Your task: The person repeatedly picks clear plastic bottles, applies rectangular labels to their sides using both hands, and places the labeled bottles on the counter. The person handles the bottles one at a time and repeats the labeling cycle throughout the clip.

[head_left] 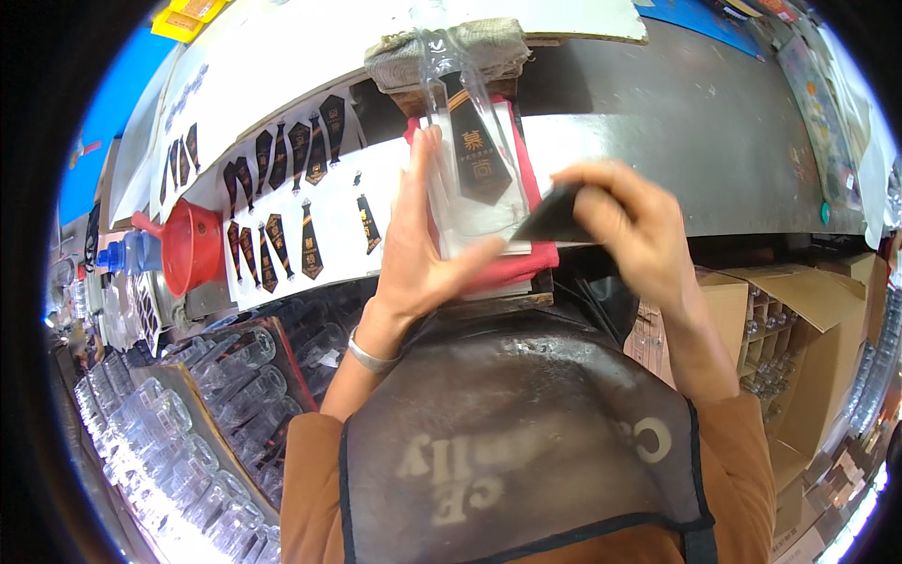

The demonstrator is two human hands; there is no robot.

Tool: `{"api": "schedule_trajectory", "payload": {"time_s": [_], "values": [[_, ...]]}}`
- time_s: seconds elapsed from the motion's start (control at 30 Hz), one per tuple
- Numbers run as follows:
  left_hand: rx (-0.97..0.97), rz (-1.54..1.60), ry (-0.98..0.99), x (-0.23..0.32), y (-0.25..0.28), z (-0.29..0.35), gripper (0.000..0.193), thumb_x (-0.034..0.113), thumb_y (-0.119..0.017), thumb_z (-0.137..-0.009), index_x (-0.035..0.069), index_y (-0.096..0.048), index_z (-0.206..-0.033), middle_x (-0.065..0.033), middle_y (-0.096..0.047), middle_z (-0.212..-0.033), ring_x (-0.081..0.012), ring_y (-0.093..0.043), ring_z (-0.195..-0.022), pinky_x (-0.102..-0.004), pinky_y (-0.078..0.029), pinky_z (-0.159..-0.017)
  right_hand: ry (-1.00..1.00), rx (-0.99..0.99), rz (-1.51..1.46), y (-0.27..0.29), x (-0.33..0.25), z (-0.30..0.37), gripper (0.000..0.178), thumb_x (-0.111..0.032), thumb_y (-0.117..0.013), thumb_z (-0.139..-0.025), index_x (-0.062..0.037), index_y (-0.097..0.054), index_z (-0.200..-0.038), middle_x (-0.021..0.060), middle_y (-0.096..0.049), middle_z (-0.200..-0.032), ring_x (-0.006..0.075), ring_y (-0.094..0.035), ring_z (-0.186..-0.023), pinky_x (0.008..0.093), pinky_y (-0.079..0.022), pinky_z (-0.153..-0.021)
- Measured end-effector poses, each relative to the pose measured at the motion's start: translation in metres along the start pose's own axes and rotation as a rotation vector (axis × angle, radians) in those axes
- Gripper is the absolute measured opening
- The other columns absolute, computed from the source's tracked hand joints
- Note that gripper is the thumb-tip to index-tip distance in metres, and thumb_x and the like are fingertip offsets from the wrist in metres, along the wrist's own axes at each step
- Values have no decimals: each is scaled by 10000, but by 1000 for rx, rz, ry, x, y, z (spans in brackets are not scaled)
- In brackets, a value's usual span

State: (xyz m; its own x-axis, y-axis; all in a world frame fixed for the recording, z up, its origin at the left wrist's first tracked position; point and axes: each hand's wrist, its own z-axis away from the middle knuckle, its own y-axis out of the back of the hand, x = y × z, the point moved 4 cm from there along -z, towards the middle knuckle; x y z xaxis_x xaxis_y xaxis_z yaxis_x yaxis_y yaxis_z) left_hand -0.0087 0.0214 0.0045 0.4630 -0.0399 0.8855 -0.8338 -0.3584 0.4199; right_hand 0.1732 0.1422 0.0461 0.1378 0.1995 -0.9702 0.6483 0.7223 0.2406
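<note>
A clear glass bottle (454, 214) lies on its back, neck pointing away from me. A black tie-shaped decal (477, 155) with gold marks is on its upper face. Stretched along the bottle's left side is my left hand (413, 254), fingers straight and thumb reaching across near the base; whether it presses on the glass I cannot tell. My right hand (631, 226), slightly blurred, grips a dark flat scraper (552, 218) at the bottle's lower right corner. Under the bottle are white sheets and a pink-red cloth (512, 271).
A folded grey cloth (395, 64) supports the bottle's neck. Tie decals lie on a white sheet (340, 246) at left, beside a red plastic dipper (193, 249). Crated clear bottles (249, 395) stand lower left. An open cardboard box (799, 310) with dividers sits at right.
</note>
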Motion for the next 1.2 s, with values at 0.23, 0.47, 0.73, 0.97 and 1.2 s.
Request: {"api": "schedule_trajectory", "payload": {"time_s": [0.23, 0.47, 0.73, 0.97, 1.2], "values": [[84, 71, 7, 0, -17, -18, 721, 222, -470, -1043, -93, -82, -1561, -300, -228, -1606, -336, -221, -1516, -410, -120, -1229, -171, -55, -4, -29, 34, -37, 439, -349, -649, -979, 23, -655, -1211, 23, -632, -736, 67, -533, -706, 251, -452, -663], [84, 212, 18, -7, -19, -17, 701, 189, -444, -1054, -94, -52, -1562, -290, -179, -1622, -338, -203, -1518, -383, -185, -1220, -192, -45, 83, -33, 30, -39, 490, -355, -716, -925, 56, -642, -1181, 12, -576, -587, 51, -481, -591, 252, -398, -553], [56, 193, 27, 2, -15, -17, 697, 181, -451, -1052, -100, -65, -1559, -275, -195, -1623, -327, -205, -1518, -378, -193, -1217, -208, -66, 123, -31, 30, -39, 480, -329, -718, -912, 57, -639, -1184, 26, -595, -590, 55, -485, -581, 253, -401, -551], [100, 248, 34, -21, -18, -16, 710, 212, -482, -1048, -94, -96, -1560, -281, -251, -1601, -327, -265, -1496, -382, -223, -1208, -211, -92, 105, -30, 26, -41, 470, -328, -716, -907, 50, -647, -1178, 48, -616, -593, 60, -508, -592, 261, -419, -568], [293, 234, 222, -2, 6, -61, 632, 336, -539, -1038, -96, -337, -1452, -259, -537, -1377, -277, -526, -1292, -373, -400, -1088, -219, -111, 178, -23, 30, -50, 482, -362, -731, -882, 43, -673, -1137, 60, -636, -606, 69, -519, -603, 274, -436, -589]]}}
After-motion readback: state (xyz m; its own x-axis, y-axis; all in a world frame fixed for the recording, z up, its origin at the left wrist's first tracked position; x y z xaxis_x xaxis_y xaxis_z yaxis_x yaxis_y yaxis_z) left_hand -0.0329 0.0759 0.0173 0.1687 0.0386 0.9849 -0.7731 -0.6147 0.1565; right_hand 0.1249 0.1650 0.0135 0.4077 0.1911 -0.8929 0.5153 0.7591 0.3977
